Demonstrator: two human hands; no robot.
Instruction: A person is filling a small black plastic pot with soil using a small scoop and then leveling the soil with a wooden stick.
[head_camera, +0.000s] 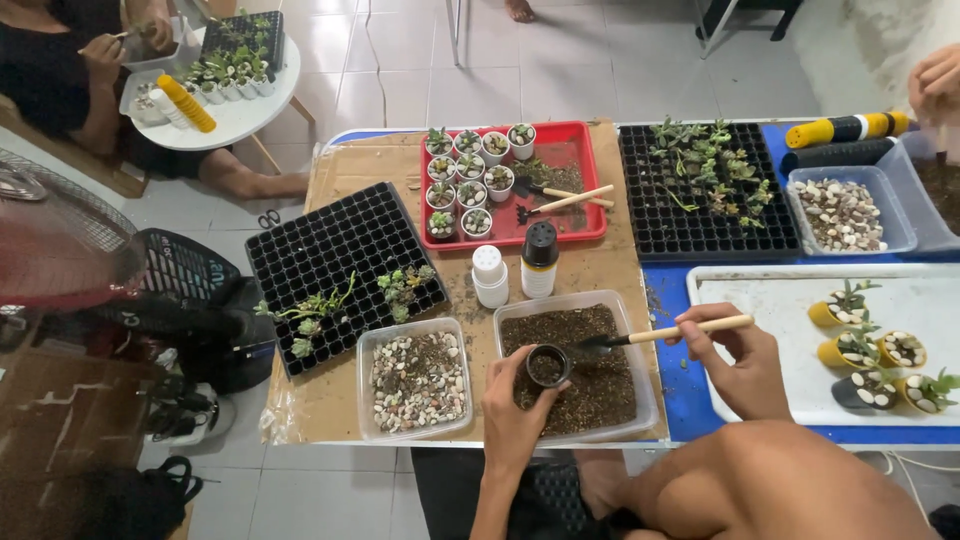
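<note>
Dark soil filled the clear tub in front of me, and that was where both my hands worked. My left hand was closed around a small black pot, fingers curled about its side, holding it upright over the soil near the tub's left part. The pot looked partly filled, though I could not tell how far. My right hand pinched the wooden handle of a small scoop, thumb and fingers tight on it; the dark blade lay just beside the pot's rim, over the soil.

Left of the tub stood a second tub of pebbles, and beyond it a black seedling tray with a few green cuttings. Two bottles, one white-capped and one black-capped, stood just behind the soil. A red tray farther back held small white pots of succulents. To my right, a white tray carried yellow pots topped with pebbles.
</note>
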